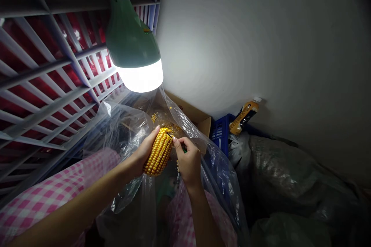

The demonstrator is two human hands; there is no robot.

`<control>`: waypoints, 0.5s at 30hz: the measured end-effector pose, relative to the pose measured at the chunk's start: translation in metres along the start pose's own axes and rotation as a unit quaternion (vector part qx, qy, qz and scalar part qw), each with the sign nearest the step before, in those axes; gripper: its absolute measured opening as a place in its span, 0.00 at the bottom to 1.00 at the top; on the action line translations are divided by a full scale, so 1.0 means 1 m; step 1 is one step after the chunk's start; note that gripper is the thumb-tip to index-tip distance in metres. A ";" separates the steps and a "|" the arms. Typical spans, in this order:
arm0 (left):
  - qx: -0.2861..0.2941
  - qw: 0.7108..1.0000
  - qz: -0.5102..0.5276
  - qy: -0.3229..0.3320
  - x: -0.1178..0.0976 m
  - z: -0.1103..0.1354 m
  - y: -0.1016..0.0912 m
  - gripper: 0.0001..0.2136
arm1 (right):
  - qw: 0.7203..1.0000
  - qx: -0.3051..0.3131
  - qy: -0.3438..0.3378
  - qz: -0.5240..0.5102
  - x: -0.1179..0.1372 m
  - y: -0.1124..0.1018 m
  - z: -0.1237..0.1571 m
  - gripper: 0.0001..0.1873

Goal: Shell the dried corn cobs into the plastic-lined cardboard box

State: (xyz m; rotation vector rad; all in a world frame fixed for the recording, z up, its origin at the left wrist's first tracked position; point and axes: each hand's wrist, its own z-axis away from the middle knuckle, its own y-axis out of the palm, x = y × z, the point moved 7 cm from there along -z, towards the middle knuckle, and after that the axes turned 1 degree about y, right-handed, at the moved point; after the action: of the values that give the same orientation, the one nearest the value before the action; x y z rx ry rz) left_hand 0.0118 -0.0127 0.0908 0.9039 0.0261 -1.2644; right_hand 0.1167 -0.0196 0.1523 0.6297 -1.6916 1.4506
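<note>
An ear of corn (159,153) with yellow kernels is tilted in front of me, and my left hand (144,149) is wrapped around its left side. My right hand (188,158) is closed on a thin pointed tool (169,135), whose dark tip meets the kernels near the ear's upper end. A bit of green shows within the right fingers; the rest of the tool is hidden. Below and behind the ear spreads a clear plastic bag (185,117) with loose corn kernels (154,117) inside.
A lit green lamp (135,42) hangs close above the hands. Slatted plastic crates (60,61) rise at left. A cardboard box (205,125), blue crate (222,133), drink bottle (245,116) and full sack (285,166) lie along the wall at right. Pink checked cloth (63,181) covers my legs.
</note>
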 end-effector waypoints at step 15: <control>-0.039 0.999 0.027 0.011 0.011 -0.011 -0.014 0.21 | 0.997 -0.016 0.055 0.043 -0.013 0.014 0.003 0.17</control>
State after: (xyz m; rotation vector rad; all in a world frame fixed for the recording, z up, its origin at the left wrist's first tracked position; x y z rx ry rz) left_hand 0.0093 -0.0147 0.0705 0.8470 0.0674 -1.1955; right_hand 0.1117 -0.0209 0.1336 0.4553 -1.6694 1.4880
